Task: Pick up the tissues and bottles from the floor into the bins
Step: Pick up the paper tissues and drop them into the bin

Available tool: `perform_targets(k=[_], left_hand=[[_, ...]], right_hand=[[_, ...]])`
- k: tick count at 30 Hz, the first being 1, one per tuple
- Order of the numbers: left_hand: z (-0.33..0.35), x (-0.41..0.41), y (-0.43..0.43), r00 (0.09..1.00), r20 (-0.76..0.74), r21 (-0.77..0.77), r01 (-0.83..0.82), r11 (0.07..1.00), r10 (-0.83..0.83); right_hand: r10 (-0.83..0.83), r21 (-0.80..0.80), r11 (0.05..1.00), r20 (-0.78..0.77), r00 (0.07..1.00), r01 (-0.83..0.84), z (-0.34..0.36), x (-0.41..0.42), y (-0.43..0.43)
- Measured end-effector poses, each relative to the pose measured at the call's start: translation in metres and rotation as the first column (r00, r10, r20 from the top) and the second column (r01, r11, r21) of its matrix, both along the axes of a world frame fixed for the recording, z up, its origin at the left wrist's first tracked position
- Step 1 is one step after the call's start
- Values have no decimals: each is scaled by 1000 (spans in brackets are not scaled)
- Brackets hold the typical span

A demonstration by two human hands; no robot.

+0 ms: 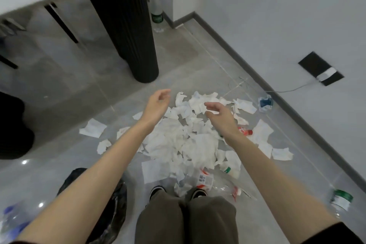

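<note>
Over the tissue pile (174,140) both hands float empty, left hand (158,105) and right hand (219,115) with fingers loose; a clear bottle (205,180) lies at the pile's near edge, black-bagged bin (118,200) left of the pile

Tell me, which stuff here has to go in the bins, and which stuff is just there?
For the job: tissues, red-label bottle, green-label bottle, crushed blue-label bottle, black-bagged bin.
Just there: black table leg, wall socket, cable.
</note>
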State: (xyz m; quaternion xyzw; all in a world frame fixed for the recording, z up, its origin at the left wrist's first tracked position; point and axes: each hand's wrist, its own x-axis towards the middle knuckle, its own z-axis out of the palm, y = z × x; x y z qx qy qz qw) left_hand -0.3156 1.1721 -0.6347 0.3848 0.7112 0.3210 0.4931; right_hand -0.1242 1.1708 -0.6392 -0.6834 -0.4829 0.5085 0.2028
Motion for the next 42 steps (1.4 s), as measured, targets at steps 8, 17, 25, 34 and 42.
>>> perform_targets(k=[8,17,25,34,42], left_hand=[[-168,12,4,999,18,-22,33,999,-32],[-306,33,18,995,-7,3,95,995,-95],[-344,43,2,990,-17,56,140,989,-139],[-365,50,-34,990,-46,110,136,985,-132],[-395,57,-71,982,-83,71,178,981,-172]], right_hand=[[50,29,998,10,999,-50,-166,6,1],[112,108,987,100,989,-123,-290,22,15],[81,147,985,78,994,-92,-338,28,11],[146,119,977,237,961,-178,-381,32,-21],[328,-109,942,487,809,-316,-446,42,-53]])
